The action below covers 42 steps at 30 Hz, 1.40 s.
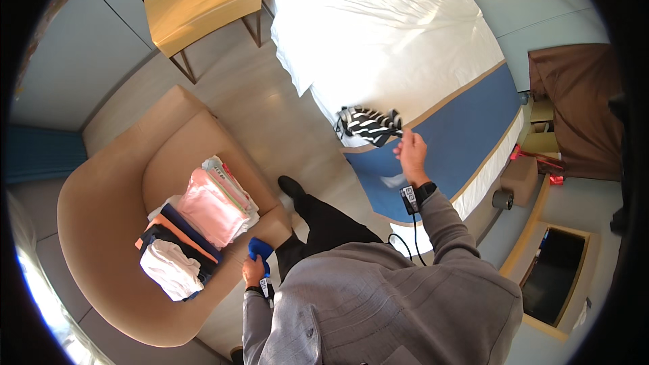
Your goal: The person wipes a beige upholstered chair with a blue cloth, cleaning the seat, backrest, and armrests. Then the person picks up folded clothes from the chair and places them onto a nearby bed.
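Observation:
My right hand (412, 154) reaches out over the bed's blue runner (449, 132), its fingers closed on one end of a black-and-white striped cloth (372, 126). The cloth is bunched and slightly blurred, so what kind of garment it is cannot be told. Down by the front edge of the armchair, my left hand (253, 270) grips a small bright-blue piece of cloth (259, 250). Close to it on the seat lie two stacks of folded clothes: one topped by a pink garment (209, 211), the other by a white garment (170, 269) over black, orange and navy ones.
The tan armchair (94, 230) stands to my left. A white-sheeted bed (385, 34) fills the far middle and right. Far left is a wooden desk (203, 3). A wall-mounted screen (556, 274) and a dark cup-shaped object (502, 199) are at right. A cable (416, 240) hangs from my right wrist.

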Motion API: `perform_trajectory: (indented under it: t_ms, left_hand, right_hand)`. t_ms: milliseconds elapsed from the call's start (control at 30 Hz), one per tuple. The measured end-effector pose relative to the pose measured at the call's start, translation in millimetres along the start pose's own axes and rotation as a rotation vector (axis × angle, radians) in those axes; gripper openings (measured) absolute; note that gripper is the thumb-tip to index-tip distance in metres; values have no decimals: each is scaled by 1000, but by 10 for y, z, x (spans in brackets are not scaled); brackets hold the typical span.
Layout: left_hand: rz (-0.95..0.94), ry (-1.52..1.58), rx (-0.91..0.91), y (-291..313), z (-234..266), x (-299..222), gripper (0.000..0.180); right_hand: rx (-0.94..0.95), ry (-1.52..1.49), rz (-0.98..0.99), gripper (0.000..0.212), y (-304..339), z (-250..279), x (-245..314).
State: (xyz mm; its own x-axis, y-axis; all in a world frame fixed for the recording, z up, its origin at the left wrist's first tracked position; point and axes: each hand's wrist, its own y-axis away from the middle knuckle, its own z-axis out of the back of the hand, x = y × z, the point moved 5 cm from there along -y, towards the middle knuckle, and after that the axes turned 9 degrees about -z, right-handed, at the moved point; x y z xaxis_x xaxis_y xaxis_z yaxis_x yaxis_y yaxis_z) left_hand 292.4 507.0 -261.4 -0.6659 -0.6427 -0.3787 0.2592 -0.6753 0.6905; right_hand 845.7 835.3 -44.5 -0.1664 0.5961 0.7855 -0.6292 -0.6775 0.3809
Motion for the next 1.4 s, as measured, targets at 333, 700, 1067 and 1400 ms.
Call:
perform_trajectory:
  t_ms: [333, 700, 1067, 1400]
  left_hand:
    - [6, 183, -33, 296, 110, 38, 54]
    - [137, 339, -146, 1091, -59, 744, 46]
    - [141, 474, -104, 1135, -97, 573, 49]
    - [157, 447, -70, 885, -59, 586, 54]
  right_hand:
    - [750, 274, -482, 35, 892, -1660, -1278]
    - [860, 1618, 1018, 27, 236, -2387, -1718]
    - [1209, 924, 460, 46, 2818, -3901, -1179]
    - [1262, 329, -50, 26, 2572, -3321, -736]
